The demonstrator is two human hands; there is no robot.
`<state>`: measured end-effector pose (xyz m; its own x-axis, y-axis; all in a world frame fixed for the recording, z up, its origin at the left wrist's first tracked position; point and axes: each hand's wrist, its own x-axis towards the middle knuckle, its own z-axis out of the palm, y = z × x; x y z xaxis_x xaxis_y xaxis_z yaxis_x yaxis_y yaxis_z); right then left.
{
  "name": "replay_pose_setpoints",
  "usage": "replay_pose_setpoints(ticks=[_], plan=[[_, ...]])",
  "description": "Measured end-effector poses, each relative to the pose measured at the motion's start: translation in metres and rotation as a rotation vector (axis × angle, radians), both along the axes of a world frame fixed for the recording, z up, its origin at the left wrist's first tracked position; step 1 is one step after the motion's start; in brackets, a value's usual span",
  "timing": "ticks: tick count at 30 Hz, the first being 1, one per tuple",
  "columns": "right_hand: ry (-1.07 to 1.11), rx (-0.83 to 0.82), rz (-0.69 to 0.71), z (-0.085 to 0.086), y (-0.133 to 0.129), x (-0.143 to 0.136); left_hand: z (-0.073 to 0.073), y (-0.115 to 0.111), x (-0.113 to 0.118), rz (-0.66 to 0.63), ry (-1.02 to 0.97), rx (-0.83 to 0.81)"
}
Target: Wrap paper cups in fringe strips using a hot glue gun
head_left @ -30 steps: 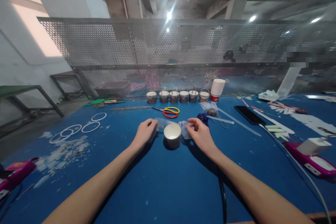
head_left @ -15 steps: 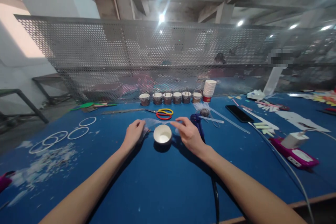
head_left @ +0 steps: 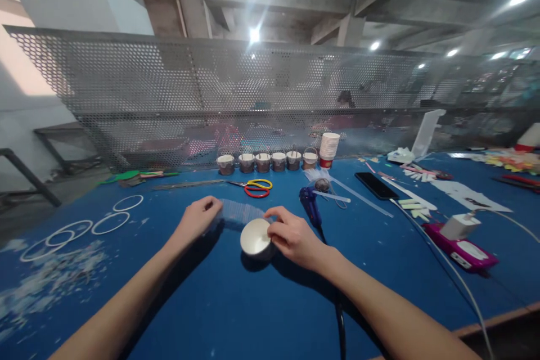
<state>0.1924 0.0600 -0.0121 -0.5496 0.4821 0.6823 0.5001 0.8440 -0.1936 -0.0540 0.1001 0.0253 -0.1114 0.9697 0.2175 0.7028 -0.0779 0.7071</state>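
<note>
A white-lined paper cup tilts slightly above the blue table, its mouth facing me. My right hand grips its right side, fingers at the rim. To the left, my left hand pinches one end of a translucent ribbed strip. That strip stretches behind the cup towards my right fingertips; whether they touch it I cannot tell. Beyond it lie scissors with yellow and red handles. A blue glue gun rests just behind my right hand.
Several small handled cups line the back beside a paper cup stack. White rings and scraps lie left. On the right are a phone, a magenta power strip and its cable. Perforated metal screens the back.
My right hand has come down onto the cup and now grips it; the cup is more tilted. My left hand has moved left with the strip, which shows more fully. The view has shifted slightly.
</note>
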Motion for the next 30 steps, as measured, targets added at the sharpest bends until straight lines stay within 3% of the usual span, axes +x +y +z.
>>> replay_pose_setpoints(ticks=[8, 12, 15, 20, 24, 30], plan=[[0.121, -0.081, 0.134, 0.001, -0.006, 0.003, 0.023, -0.005, -0.018, 0.031, 0.182, 0.025], [0.123, -0.156, 0.22, -0.002, -0.005, 0.005, 0.024, -0.009, -0.017, 0.023, 0.377, -0.01], [0.124, -0.188, 0.247, -0.001, -0.006, 0.007, 0.02, -0.01, -0.013, 0.0, 0.415, -0.046], [0.187, -0.184, 0.183, 0.002, -0.005, 0.007, 0.012, -0.016, 0.004, -0.148, 0.339, 0.007], [0.215, -0.156, 0.135, -0.001, -0.001, 0.007, -0.003, -0.023, 0.028, -0.368, 0.114, 0.032], [0.244, -0.173, 0.111, -0.006, 0.002, 0.007, -0.024, -0.017, 0.05, -0.626, 0.007, 0.058]])
